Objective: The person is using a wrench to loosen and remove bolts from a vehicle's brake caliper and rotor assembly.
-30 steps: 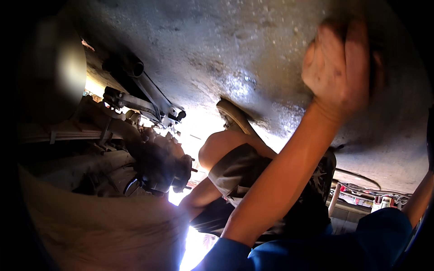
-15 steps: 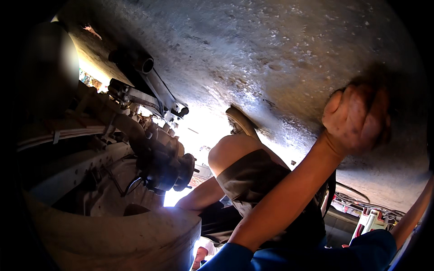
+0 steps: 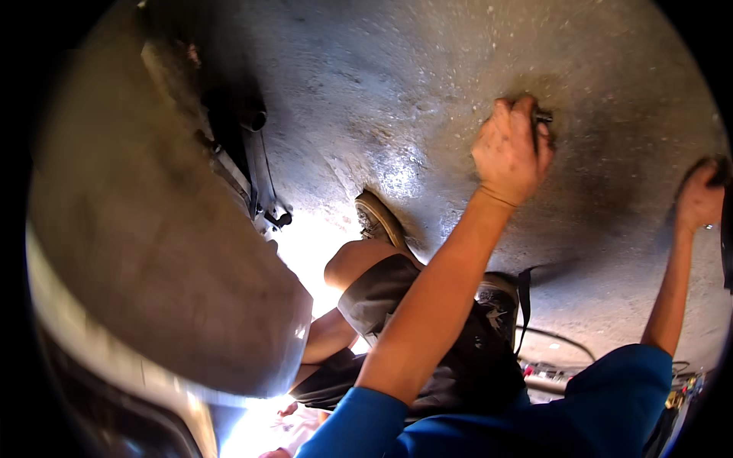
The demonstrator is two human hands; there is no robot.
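Observation:
My left hand (image 3: 510, 153) is closed over the concrete floor (image 3: 427, 84), its fingers wrapped round a small dark metal piece. The round, shiny end of this metal piece (image 3: 544, 117) sticks out beside the fingers; its kind does not show. Farther right, my right hand (image 3: 696, 200) is curled at the view's edge against a dark object (image 3: 719, 172). Blur and the rim of the picture hide what that object is.
A large curved body panel (image 3: 191, 229) fills the left side. Beyond it, a metal frame with a tube end (image 3: 256, 120) lies on the floor. My bent knee (image 3: 366, 263) and shoes (image 3: 379, 217) are below my left arm. A black strap (image 3: 524, 305) hangs beside my leg.
The view has swung, so the hub and axle parts are now hidden behind the body panel. My left hand has moved left in view, showing the metal piece; my right hand has come into sight.

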